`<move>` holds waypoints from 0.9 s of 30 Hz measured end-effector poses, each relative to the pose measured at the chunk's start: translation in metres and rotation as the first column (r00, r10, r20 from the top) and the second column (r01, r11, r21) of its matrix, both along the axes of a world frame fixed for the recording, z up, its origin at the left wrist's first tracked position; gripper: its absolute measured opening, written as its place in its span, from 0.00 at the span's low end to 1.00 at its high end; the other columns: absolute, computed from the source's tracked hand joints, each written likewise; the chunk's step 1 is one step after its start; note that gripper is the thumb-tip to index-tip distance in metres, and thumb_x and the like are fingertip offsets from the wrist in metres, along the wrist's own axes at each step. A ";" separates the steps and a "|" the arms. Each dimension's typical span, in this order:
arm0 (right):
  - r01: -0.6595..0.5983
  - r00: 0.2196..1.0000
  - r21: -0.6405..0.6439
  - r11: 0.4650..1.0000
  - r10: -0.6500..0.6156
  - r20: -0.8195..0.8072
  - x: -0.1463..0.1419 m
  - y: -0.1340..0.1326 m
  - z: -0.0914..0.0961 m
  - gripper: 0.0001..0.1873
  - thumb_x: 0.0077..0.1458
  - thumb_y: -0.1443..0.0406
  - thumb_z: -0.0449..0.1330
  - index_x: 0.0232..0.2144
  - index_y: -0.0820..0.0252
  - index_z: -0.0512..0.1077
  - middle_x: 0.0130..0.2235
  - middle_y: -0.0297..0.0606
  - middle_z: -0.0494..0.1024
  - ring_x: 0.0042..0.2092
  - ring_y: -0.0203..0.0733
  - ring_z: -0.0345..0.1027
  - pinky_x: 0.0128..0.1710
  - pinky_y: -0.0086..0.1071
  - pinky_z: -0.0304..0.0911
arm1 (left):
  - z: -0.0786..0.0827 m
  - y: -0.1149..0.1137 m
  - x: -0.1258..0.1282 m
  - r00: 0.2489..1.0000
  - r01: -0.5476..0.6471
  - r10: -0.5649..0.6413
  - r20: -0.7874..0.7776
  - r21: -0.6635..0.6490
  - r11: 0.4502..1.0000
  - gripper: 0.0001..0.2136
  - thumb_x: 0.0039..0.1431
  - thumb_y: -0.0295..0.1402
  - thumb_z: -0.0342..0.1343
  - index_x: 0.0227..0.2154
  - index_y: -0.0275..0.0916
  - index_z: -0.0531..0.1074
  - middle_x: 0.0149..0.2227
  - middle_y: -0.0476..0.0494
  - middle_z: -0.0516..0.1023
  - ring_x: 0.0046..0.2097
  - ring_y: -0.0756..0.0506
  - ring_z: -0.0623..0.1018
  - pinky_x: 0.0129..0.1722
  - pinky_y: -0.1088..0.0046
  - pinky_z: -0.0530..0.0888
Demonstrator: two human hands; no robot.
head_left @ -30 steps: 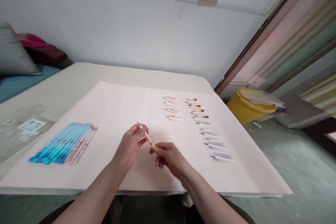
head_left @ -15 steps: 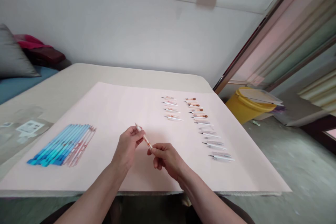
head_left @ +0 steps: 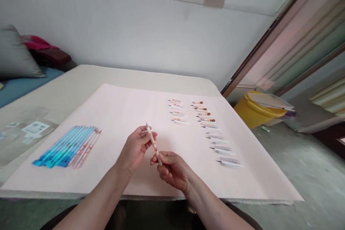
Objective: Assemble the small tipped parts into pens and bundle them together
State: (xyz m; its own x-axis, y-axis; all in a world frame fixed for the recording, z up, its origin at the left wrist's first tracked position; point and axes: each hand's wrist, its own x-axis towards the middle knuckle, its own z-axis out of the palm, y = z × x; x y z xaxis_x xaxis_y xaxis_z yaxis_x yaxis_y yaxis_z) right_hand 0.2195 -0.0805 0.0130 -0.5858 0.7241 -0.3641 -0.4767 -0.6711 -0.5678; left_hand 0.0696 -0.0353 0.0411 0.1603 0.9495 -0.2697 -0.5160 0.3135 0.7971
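Above the pale sheet (head_left: 118,104) on the table, a slim white pen (head_left: 153,141) with orange-red markings is held between both hands, its dark tip pointing up and away. My left hand (head_left: 137,147) pinches it near the tip end. The lower end sits in the closed fingers of my right hand (head_left: 174,168). To the left lies a row of blue pens (head_left: 64,147), with several red-and-white pens (head_left: 85,149) beside them. On the right, pen parts are laid out in two columns: white refills with orange-patterned barrels (head_left: 178,113), and refills with greyish clear barrels (head_left: 221,149).
Clear plastic packaging (head_left: 29,133) with a white label lies at the table's left. A yellow bin (head_left: 249,109) stands on the floor to the right. A grey cushion (head_left: 18,55) is at the far left, and a wall rises behind the table.
The pen has turned more upright and shifted slightly right, with both hands still on it. My right hand has come a little lower. The whole view has shifted slightly.
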 end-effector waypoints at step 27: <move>-0.034 0.991 0.008 0.999 0.034 -0.130 -0.002 -0.001 -0.005 0.10 0.52 0.65 0.59 0.35 0.67 0.72 0.22 0.29 0.68 0.14 0.22 0.40 0.15 0.24 0.34 | -0.008 -0.002 0.001 0.998 0.050 -0.048 -0.049 0.039 0.998 0.07 0.48 0.31 0.60 0.29 0.34 0.71 0.29 0.46 0.71 0.31 0.52 0.69 0.32 0.76 0.67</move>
State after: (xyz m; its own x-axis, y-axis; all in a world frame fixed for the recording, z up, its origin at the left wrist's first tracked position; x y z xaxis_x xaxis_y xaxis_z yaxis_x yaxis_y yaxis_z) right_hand 0.2173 -0.0815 0.0075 -0.6521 0.7050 -0.2788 -0.5238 -0.6848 -0.5066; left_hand 0.0701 -0.0372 0.0332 0.1949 0.9510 -0.2402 -0.4618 0.3050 0.8329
